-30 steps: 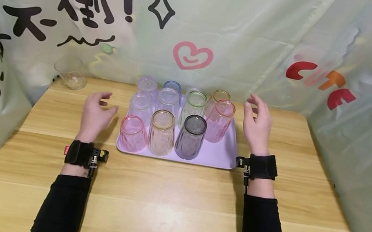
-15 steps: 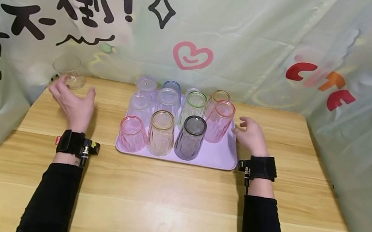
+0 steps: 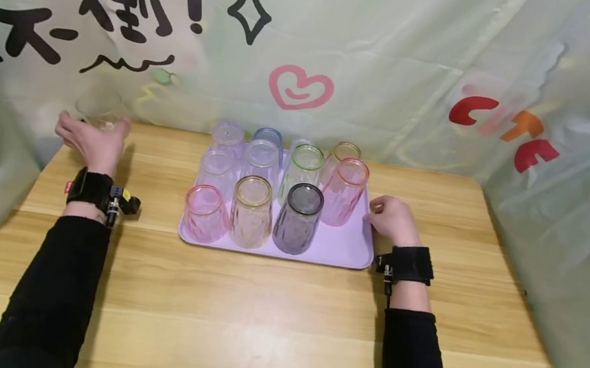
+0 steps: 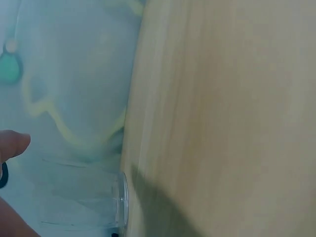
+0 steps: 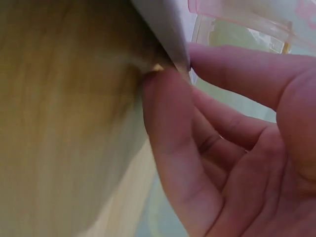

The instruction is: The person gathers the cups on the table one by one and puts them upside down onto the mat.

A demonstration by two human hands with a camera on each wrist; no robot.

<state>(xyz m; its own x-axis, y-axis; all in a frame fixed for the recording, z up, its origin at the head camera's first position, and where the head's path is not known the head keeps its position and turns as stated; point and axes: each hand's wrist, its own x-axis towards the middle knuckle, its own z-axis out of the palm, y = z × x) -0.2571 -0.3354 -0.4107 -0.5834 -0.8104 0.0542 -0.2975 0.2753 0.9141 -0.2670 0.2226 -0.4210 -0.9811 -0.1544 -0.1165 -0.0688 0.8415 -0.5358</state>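
Observation:
At the table's far left corner stands a clear drinking glass [image 3: 107,108]. My left hand [image 3: 95,142] is spread around its near side, thumb to the right and fingers to the left. In the left wrist view the thumb [image 4: 14,144] shows apart from the glass [image 4: 81,200]. My right hand [image 3: 395,220] pinches the right edge of a lilac tray [image 3: 346,245], with a fingertip under the rim in the right wrist view. Upside-down coloured glasses cover most of the tray, among them a pink glass [image 3: 345,193] near the right hand and a dark grey glass [image 3: 298,219] in front.
A printed cloth [image 3: 387,62] hangs as a wall close behind the table and along both sides. The wooden table [image 3: 257,329] extends in front of the tray. More upturned glasses, such as an amber one [image 3: 252,212], stand close together on the tray.
My left hand has moved left and away to the clear glass, its fingers spreading around it. My right hand has come down onto the tray's right edge and pinches it.

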